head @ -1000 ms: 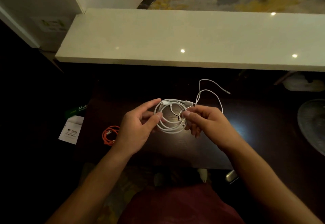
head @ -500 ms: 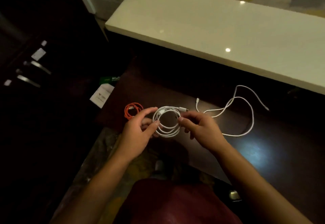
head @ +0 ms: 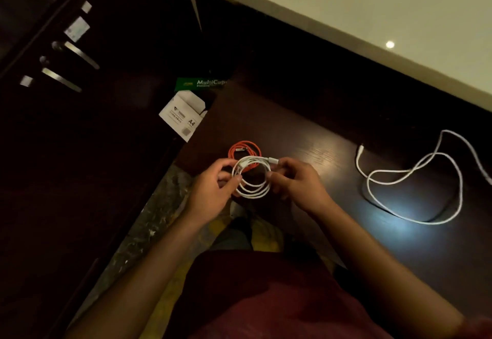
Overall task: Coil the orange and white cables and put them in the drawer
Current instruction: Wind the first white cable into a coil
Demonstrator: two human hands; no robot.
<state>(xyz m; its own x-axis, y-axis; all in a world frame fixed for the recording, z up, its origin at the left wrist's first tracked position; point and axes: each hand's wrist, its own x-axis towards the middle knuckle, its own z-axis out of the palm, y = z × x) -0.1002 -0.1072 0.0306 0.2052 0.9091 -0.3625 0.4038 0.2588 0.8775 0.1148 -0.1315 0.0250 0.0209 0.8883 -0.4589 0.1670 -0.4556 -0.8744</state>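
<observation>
While both hands (head: 213, 189) (head: 298, 184) grip white coil (head: 251, 179), green box (head: 199, 84) seemingly reads "MultiCopy"

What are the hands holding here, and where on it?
Both hold the coiled white cable: the left hand pinches the coil's left side, the right hand its right side near the connector.

The dark tabletop (head: 306, 136) is left bare between the coiled orange cable (head: 243, 149) and the loose white cable (head: 415, 179) sprawled at the right. The far side is closed off by a pale ledge (head: 372, 19). The left edge is bordered by paper boxes (head: 183, 115) and a dark cabinet with metal handles (head: 77, 54).
</observation>
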